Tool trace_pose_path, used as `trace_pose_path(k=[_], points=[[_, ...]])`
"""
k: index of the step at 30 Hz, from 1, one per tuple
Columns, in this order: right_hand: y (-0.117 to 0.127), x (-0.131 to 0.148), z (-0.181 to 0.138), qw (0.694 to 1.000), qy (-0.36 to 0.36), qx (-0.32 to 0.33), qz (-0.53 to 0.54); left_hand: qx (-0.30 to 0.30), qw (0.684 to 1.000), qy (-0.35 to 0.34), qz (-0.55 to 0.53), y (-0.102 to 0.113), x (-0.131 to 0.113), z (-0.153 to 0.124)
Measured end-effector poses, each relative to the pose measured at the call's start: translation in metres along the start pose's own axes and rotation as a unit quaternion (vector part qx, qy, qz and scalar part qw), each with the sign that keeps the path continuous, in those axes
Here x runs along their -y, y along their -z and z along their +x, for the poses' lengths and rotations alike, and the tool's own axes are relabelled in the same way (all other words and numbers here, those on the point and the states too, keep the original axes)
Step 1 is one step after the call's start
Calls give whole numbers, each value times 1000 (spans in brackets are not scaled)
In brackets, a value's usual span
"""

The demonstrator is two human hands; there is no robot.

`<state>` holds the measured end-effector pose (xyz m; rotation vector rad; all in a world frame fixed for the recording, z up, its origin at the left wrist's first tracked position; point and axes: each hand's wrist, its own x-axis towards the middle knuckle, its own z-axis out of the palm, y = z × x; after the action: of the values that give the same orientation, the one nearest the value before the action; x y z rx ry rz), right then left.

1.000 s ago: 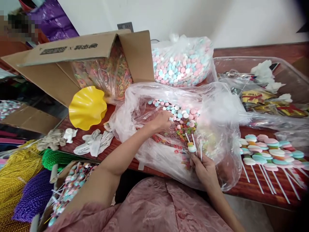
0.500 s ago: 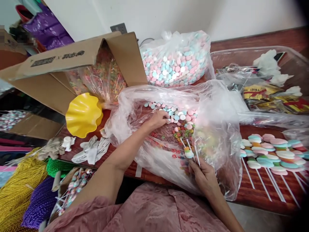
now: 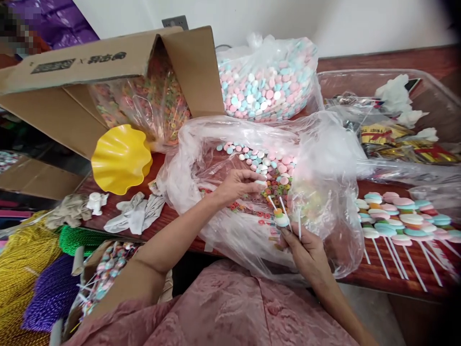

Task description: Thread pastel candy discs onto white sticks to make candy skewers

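Observation:
My left hand [image 3: 236,186] is closed, pinching a small pale blue and white round candy [image 3: 260,183] at its fingertips. To its right, my right hand [image 3: 305,244] grips several thin white sticks [image 3: 284,207] over the edge of an open clear plastic bag [image 3: 230,247]. Threaded on one stick are an orange ring candy and pale round candies [image 3: 281,219], just above my right thumb. Inside the bag lie loose pink, blue and white round candies [image 3: 257,158]. Red and green ring candies [image 3: 277,186] lie nearer to me, partly under my left hand.
Candy skewers [image 3: 403,218] lie at the right of the table. Behind stand a full bag of round candies [image 3: 266,91] and a clear tray of packets [image 3: 442,91]. At left are a cardboard box [image 3: 192,67], a yellow wavy bowl [image 3: 120,161] and grey gloves [image 3: 135,214].
My left hand has moved right from the candy pile towards the sticks, with a round candy now visible at its fingertips. My right hand still holds the sticks. The view has shifted slightly.

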<state>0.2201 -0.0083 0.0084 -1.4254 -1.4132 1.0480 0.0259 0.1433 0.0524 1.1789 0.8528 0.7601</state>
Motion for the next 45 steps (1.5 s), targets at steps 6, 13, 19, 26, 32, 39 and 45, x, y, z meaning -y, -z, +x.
trace_pose_path(k=[6,13,19,26,32,39,45], points=[[-10,22,1,996,50,36,-71,-95,980,-30,-175,-14,10,-48],[-12,21,-6,994,62,23,-87,-180,958,-167,-149,-21,33,-56],[-11,21,-12,993,67,24,-95,-186,958,-154,-155,-26,41,-56],[-11,20,-15,987,99,31,-127,-197,953,-219,-69,-25,49,-59],[-11,23,-14,983,110,40,-143,-207,878,-392,180,-23,48,-61],[-20,23,-15,994,65,34,-80,-201,789,-462,353,-27,45,-69],[-28,15,-16,998,33,29,-35,-200,760,-476,394,-24,50,-72]])
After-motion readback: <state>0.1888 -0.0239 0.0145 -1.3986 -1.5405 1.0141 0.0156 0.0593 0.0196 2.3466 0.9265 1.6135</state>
